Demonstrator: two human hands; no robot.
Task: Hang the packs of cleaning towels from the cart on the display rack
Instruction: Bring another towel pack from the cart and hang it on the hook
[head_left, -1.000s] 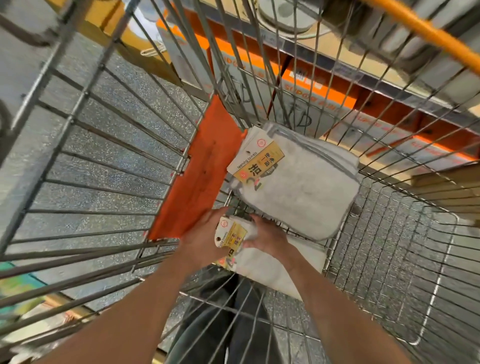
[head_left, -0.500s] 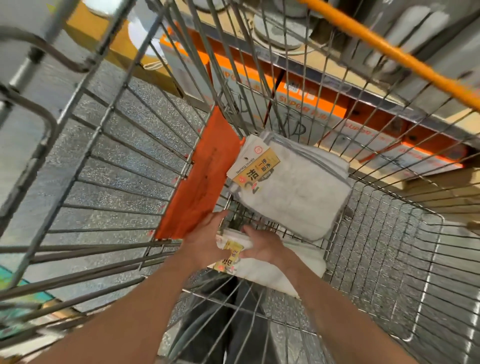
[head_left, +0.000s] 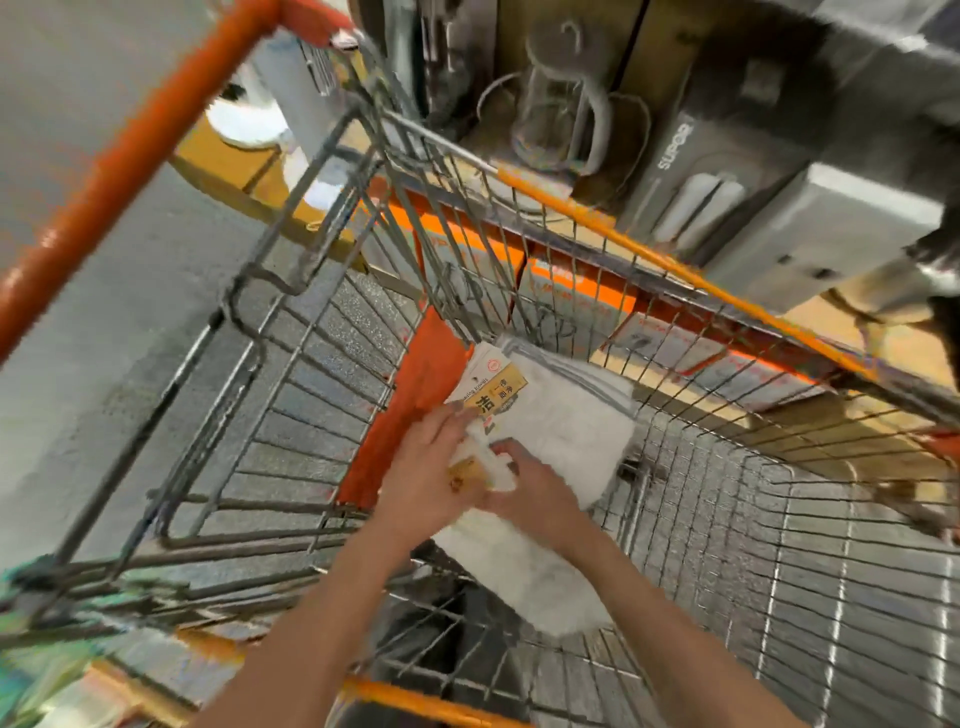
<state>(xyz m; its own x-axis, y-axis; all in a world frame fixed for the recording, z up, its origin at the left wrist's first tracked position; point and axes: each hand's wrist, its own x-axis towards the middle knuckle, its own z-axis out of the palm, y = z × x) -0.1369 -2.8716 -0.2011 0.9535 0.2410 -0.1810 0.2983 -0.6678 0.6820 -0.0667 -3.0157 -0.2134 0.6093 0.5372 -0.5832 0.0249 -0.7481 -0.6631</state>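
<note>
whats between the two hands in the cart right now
In the head view, the label end of a towel pack sits between the left hand and right hand; both grip it above the cart floor.

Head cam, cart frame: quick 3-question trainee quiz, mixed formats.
1. True or false: both hands hold the nearer towel pack.
2. Where does the second towel pack lie? A) on the floor B) in the cart C) on a hook
3. Fill in: the flat panel leaning inside the cart is ____ in colour.

Key: 1 true: left hand and right hand grip its label end. 2 B. 3 orange.
</note>
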